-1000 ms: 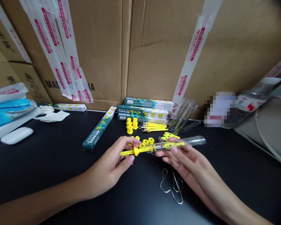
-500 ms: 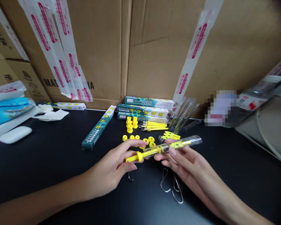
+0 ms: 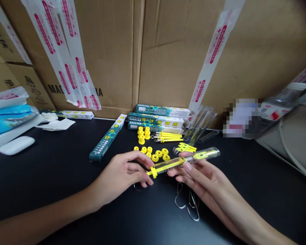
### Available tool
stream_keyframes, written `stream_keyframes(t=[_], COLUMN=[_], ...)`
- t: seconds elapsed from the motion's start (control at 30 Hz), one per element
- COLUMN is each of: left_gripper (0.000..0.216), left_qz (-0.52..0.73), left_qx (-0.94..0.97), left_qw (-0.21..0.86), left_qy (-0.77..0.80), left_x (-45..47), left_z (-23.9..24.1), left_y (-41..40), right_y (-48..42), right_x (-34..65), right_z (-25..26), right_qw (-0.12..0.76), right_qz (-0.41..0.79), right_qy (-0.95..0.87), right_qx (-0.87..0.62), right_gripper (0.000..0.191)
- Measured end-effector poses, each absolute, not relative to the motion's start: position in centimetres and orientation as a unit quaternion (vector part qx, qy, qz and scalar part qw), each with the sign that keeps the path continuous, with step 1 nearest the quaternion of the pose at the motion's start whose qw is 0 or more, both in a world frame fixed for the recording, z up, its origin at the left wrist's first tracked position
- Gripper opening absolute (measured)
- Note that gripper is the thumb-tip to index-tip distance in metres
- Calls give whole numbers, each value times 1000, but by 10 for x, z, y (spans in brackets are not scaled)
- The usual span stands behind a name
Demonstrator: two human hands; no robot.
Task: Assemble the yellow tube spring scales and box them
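Note:
My right hand (image 3: 202, 177) grips a clear plastic tube (image 3: 205, 154) and holds it level just above the black table (image 3: 53, 177). A yellow rod (image 3: 168, 165) sits mostly inside the tube, with its flanged end sticking out on the left. My left hand (image 3: 122, 177) is curled at that end, thumb above and fingers below, pinching the rod's tip. A thin wire hook (image 3: 135, 186) shows under the left fingers.
Loose yellow rings (image 3: 155, 154), more yellow rods (image 3: 169, 136) and clips (image 3: 186, 147) lie behind the hands. Green boxes (image 3: 156, 120) are stacked against cardboard cartons (image 3: 168, 51); one box (image 3: 107, 139) lies aslant. Wire hooks (image 3: 190, 204) lie beneath my right wrist. Empty tubes (image 3: 201, 124), white mouse (image 3: 16, 145).
My left hand has pushed the yellow rod rightwards, deeper into the clear tube, so less of it sticks out. The right hand has kept the tube nearly still.

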State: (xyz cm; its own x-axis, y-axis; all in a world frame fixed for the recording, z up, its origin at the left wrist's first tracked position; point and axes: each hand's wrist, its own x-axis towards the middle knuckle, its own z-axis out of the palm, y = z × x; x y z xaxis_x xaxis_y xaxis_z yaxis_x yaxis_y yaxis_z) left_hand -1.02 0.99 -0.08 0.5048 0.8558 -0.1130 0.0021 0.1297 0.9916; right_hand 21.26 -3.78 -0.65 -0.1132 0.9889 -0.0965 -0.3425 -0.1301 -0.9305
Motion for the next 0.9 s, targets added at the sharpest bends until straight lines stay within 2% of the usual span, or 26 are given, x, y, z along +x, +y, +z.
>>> stream_keyframes(t=[0.2, 0.5, 0.8, 0.9], left_gripper=[20, 25, 34, 32], left_qz=[360, 325, 312, 307], left_qx=[587, 568, 556, 553], left_qw=[649, 650, 681, 677], left_qy=[323, 386, 360, 376], left_x=[-12, -10, -12, -12], left_z=[-4, 0, 1, 1], left_y=[9, 8, 8, 8], right_y=[-38, -41, -41, -42], right_x=[213, 210, 211, 211], right_z=[-9, -7, -6, -4], right_qw=[519, 503, 500, 500], right_qz=[633, 639, 638, 633], right_qy=[-402, -426, -425, -427], right_qx=[-410, -397, -403, -409], right_gripper=[21, 24, 23, 24])
